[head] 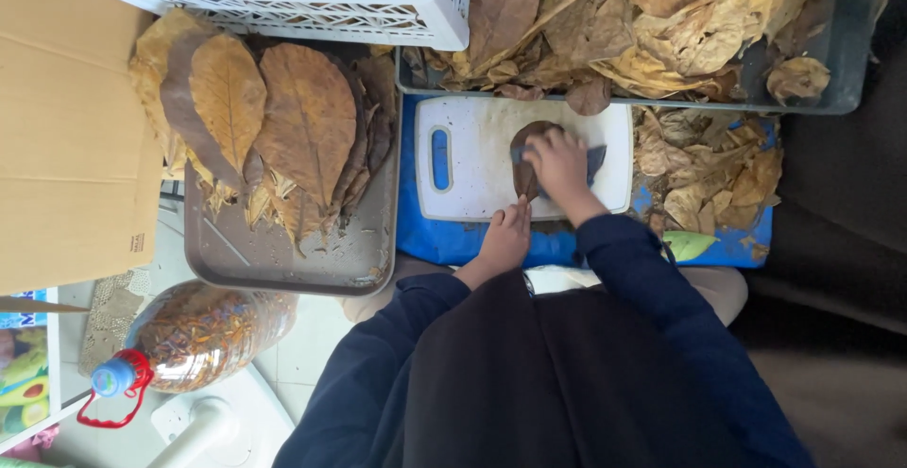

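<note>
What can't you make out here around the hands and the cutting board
Head view only:
- Brown leaf: mostly covered by the right hand.
- Dark item under that hand: too hidden to identify.
- Left hand: its grip is unclear.
- White crate: cut off by the top edge.

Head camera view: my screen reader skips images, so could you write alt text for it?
A person's right hand presses a dark cloth onto a dry brown leaf on a white plastic cutting board, while the left hand steadies the leaf's near end. A grey tray of stacked brown leaves lies to the left, and a dark bin of crumpled leaves sits beyond.
</note>
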